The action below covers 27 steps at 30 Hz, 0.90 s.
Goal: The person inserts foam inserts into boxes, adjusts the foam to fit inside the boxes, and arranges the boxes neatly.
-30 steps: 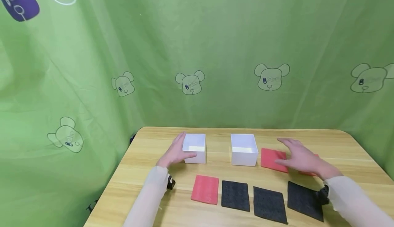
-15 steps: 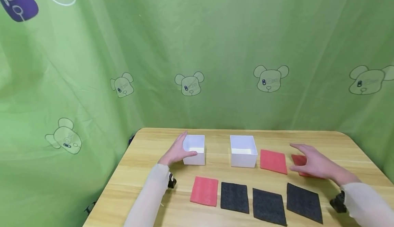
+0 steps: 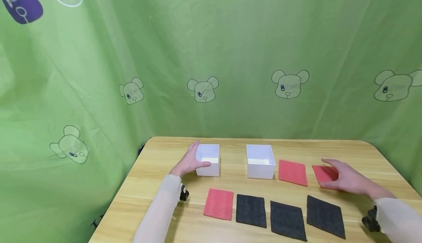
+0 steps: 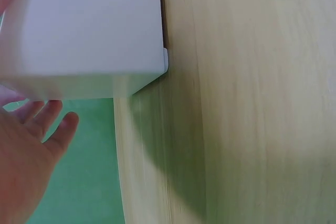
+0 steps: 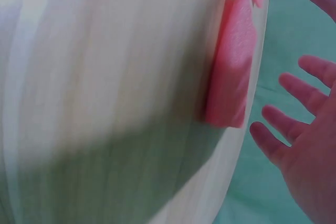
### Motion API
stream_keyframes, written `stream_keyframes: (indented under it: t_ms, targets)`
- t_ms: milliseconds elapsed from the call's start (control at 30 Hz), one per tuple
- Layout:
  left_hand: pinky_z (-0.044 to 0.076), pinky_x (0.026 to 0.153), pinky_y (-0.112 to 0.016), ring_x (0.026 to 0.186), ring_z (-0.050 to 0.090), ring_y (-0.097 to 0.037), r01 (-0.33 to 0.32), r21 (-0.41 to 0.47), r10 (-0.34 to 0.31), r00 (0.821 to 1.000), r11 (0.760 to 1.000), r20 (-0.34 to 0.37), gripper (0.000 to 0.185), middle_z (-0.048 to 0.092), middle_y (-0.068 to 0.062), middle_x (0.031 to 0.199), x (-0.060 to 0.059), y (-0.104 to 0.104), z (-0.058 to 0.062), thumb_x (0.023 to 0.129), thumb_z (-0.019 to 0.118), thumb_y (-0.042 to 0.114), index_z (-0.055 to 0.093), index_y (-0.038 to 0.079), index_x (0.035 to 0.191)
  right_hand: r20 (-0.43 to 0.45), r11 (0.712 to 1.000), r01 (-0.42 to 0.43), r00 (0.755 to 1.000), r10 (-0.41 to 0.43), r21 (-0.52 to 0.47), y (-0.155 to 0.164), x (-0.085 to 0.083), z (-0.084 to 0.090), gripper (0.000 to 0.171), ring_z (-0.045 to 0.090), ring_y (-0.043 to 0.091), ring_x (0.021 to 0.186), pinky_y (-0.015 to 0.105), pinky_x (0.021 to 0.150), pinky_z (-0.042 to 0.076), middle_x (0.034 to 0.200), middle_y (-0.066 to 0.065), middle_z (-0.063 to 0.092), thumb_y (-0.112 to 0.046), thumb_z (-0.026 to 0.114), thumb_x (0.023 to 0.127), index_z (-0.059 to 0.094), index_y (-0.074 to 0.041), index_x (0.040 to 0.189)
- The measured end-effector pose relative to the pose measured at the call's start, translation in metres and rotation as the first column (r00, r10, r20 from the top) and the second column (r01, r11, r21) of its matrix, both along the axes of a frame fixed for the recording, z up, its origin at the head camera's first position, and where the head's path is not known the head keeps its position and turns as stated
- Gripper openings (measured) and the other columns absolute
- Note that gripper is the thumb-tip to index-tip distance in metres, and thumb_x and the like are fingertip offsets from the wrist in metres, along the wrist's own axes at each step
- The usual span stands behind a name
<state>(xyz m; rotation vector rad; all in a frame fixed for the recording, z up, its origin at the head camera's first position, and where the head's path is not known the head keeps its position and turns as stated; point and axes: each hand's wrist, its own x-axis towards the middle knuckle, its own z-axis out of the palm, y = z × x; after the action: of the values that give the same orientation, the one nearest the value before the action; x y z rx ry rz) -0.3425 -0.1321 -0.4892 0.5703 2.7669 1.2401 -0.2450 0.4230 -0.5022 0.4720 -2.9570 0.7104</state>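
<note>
Bright, even light — wrist views blurred

bare desk [image 3: 230, 186] is lying as a strip across the lower middle of the frame, between the two white boxes [image 3: 261, 161] above and the row of one red and three black pads [image 3: 251, 210] below. the left hand [image 3: 189, 160] is touching the left box [image 3: 208, 159], blocking its left side. a gap is showing between the boxes. at the right, the right hand [image 3: 346, 179] is covering part of the far red pad [image 3: 324, 173]; another red pad [image 3: 292, 172] is lying just right of the second box.
</note>
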Motion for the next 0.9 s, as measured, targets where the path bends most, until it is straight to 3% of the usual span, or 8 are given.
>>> stream_keyframes:
  t_ms: [433, 900]
  targets:
    - [0.022, 0.110, -0.050, 0.137, 0.024, -0.032, -0.028, -0.013, 0.029, 0.998, 1.000, 0.054, 0.118, 0.017, -0.015, 0.155, -0.002, -0.001, 0.002, 0.065, 0.085, 0.043, 0.014, 0.005, 0.151, 0.040, 0.999, -0.054, 0.998, 0.054, 0.002, 0.013, 0.003, -0.009, 0.104, 0.035, 0.057, 0.115, 0.069, 0.088, 0.031, 0.129, 0.039, 0.037, -0.039, 0.087, 0.059, 0.038, 0.014, 0.133]
    - [0.022, 0.110, -0.051, 0.138, 0.023, -0.033, -0.044, 0.001, 0.044, 0.997, 0.999, 0.068, 0.118, 0.017, -0.015, 0.155, -0.004, -0.001, -0.004, 0.064, 0.084, 0.045, 0.015, 0.006, 0.151, 0.133, 1.000, -0.025, 0.991, 0.027, -0.016, 0.031, -0.005, -0.018, 0.098, 0.035, 0.057, 0.115, 0.065, 0.088, 0.035, 0.129, 0.042, 0.038, -0.029, 0.086, 0.064, 0.035, 0.017, 0.134]
